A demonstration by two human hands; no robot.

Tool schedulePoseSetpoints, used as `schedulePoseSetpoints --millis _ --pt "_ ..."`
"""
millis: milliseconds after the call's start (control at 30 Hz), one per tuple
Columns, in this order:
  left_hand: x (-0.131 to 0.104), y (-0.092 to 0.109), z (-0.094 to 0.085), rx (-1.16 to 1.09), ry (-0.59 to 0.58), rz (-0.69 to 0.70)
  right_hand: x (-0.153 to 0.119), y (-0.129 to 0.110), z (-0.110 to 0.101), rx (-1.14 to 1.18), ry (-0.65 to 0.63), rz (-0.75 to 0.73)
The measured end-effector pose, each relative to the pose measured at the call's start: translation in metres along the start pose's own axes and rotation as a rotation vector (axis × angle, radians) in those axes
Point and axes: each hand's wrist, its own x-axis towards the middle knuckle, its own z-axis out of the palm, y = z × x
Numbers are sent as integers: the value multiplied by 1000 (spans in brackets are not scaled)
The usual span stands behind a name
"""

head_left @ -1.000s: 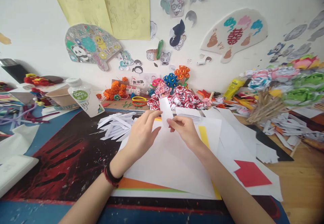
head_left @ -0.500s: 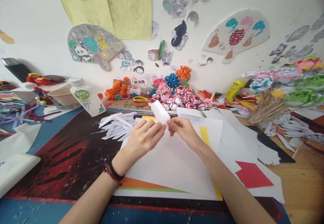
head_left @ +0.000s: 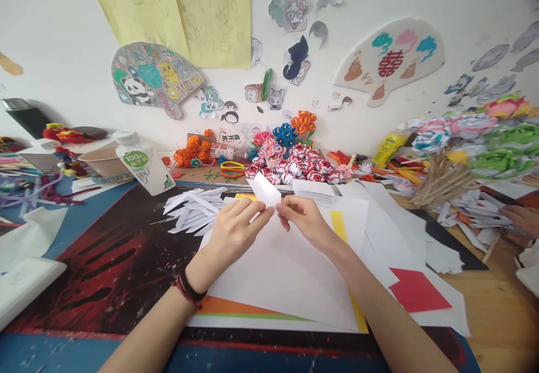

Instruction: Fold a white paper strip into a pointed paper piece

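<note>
Head view: step in hand looks like folding or creasing the white paper slip (head_left: 264,190). Next move probably calls for edges lined up, then firm pressure along the crease. Right hand (head_left: 305,215) pinches the slip's near right corner, thumb and index. Left hand (head_left: 240,221) has fingers curled at its lower edge (thumb hidden, can't tell if it's really gripping). Slip stands out just beyond both hands' fingertips, above the large white sheet (head_left: 282,272). Pile of folded strips (head_left: 193,207) lies beyond-left of left hand.
</note>
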Motion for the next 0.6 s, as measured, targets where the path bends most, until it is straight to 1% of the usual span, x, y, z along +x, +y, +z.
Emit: schedulePoseSetpoints --millis 133,367,600 --pt "0 2 -1 3 1 3 0 0 0 30 -6 2" --pt "1 3 -3 -15 -26 46 1 1 -2 -13 55 30" --pt "0 3 -3 -20 -33 69 3 5 -5 -67 113 4"
